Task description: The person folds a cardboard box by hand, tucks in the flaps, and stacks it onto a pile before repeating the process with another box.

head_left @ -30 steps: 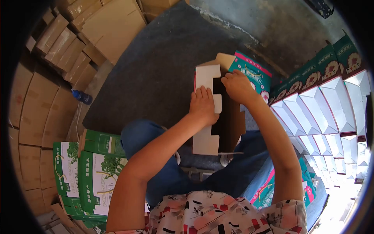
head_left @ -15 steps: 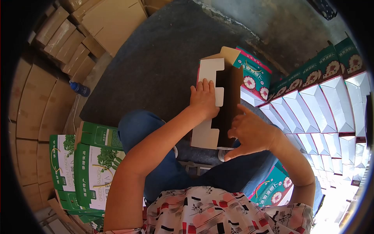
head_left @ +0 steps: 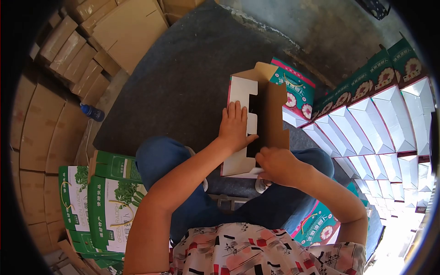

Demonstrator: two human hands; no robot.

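Observation:
A teal printed carton [head_left: 275, 107] lies on its side in front of my knees, its open end toward me, showing a brown inside and a white notched flap [head_left: 240, 91]. My left hand [head_left: 236, 126] lies flat on that white flap, fingers spread and pressing it down. My right hand [head_left: 276, 166] is at the near end of the carton, fingers curled around the small white end flap [head_left: 254, 172].
Rows of folded teal cartons with white bases [head_left: 389, 123] fill the right side. Flat green printed boxes [head_left: 107, 201] lie at the left by my leg. Brown cardboard stacks [head_left: 87, 55] and a blue bottle [head_left: 91, 112] sit at the far left. Grey mat [head_left: 183, 73] lies beneath.
My right hand left the far end of the carton, swung back toward me and closed on the near end flap. The left hand stayed on the white flap.

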